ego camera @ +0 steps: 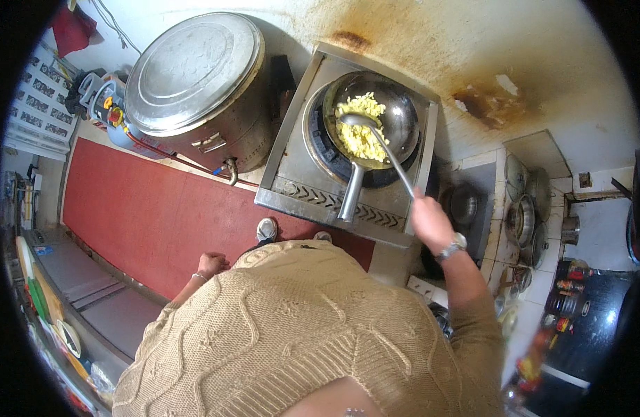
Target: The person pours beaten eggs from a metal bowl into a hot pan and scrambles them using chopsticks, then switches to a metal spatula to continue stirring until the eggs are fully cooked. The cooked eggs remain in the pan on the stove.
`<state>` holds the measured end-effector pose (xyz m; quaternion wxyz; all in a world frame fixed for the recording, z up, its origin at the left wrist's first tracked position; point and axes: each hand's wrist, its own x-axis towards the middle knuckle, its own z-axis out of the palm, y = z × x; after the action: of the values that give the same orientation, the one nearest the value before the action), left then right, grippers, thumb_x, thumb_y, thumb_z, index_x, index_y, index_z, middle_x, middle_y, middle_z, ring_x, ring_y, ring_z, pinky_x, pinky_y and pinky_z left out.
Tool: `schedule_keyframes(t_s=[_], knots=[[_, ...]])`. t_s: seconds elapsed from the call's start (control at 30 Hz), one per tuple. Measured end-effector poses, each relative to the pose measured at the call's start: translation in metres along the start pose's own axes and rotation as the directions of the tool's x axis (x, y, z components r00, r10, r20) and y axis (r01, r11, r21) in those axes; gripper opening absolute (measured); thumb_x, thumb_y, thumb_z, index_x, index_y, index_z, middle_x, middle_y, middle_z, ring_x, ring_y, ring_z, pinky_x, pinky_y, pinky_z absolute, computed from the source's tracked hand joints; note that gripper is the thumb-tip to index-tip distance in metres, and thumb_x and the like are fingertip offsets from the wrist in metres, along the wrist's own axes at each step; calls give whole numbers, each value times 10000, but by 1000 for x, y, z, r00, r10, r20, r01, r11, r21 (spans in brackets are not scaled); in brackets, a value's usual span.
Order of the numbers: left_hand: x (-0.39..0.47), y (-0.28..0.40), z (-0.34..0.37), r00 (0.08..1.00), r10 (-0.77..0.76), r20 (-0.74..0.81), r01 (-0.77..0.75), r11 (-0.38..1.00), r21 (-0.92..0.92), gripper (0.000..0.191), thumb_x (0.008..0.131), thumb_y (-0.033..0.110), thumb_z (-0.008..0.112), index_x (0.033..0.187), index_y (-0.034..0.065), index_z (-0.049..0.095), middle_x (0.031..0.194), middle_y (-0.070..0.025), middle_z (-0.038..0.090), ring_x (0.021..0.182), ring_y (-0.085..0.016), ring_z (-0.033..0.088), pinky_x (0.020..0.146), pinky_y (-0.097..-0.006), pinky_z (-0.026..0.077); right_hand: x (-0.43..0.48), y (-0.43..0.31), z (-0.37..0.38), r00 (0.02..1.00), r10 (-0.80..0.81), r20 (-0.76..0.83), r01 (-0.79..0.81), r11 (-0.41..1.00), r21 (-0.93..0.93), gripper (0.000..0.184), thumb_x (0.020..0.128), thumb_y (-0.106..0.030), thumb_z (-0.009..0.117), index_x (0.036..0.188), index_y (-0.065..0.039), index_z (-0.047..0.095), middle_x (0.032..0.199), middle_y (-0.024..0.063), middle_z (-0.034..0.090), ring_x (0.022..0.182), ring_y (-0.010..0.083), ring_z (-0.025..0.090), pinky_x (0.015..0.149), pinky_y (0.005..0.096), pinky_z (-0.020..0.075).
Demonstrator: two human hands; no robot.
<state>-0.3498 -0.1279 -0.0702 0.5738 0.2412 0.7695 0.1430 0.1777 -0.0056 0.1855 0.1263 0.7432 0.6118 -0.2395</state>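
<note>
My right hand [431,221] grips the handle of a metal ladle [399,166], whose bowl rests face down on chopped yellow and pale food [366,143], perhaps scrambled egg. That food lies in a dark wok [402,112] on the round burner of a stainless steel stove [294,156]. The wok's metal handle [351,197] points towards me, with no hand on it. My left hand [213,264] hangs at my side over the red floor mat, fingers loosely curled, and appears to hold nothing.
Left of the stove stands a large lidded metal pot [195,78] with a tap, beside a blue gas cylinder [111,109] and its red hose. A stained wall [455,52] rises behind. Pot lids and a steel bowl [520,221] sit right, near several bottles [565,302].
</note>
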Motion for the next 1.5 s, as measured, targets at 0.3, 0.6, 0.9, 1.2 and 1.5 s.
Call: schedule_keyframes(t_s=[0.3,0.6,0.9,1.2,1.5], knots=[[62,-36,-1,994,-28,106,47,982,-183,285,925,34,572,1170,-111,596,892,-206,696,720,-258,700,605,-374,589,17,46,10,974,-77,-215,82,997,15,278,902,-3,489,1153,70,582,771,261,673,709,353,718,565,450,567],[-1,25,2,999,-43,27,43,999,-17,285,930,43,573,1167,-113,593,898,-204,696,719,-271,705,620,-379,600,-2,47,-19,995,34,95,-88,750,655,178,850,31,501,1006,17,584,613,72,548,402,162,540,347,328,419],[14,12,5,999,-8,46,8,1000,12,245,934,71,577,1115,-91,605,865,-182,690,712,-269,703,619,-384,594,25,13,16,963,-130,-236,90,981,-172,277,976,-62,422,1166,88,555,775,259,677,673,344,709,555,446,573],[0,35,5,998,-31,60,27,997,79,245,942,76,555,1125,-79,607,907,-184,701,703,-262,700,566,-368,571,-10,77,-35,982,101,159,-187,621,761,58,865,11,544,844,-36,516,585,2,469,377,91,457,317,274,378],[12,0,-4,994,55,99,-69,988,139,274,928,54,574,1149,-104,607,901,-195,702,719,-272,708,573,-365,577,-10,-27,1,996,-90,-5,80,916,-392,317,958,-13,461,1212,174,485,851,278,674,781,335,721,662,400,594]])
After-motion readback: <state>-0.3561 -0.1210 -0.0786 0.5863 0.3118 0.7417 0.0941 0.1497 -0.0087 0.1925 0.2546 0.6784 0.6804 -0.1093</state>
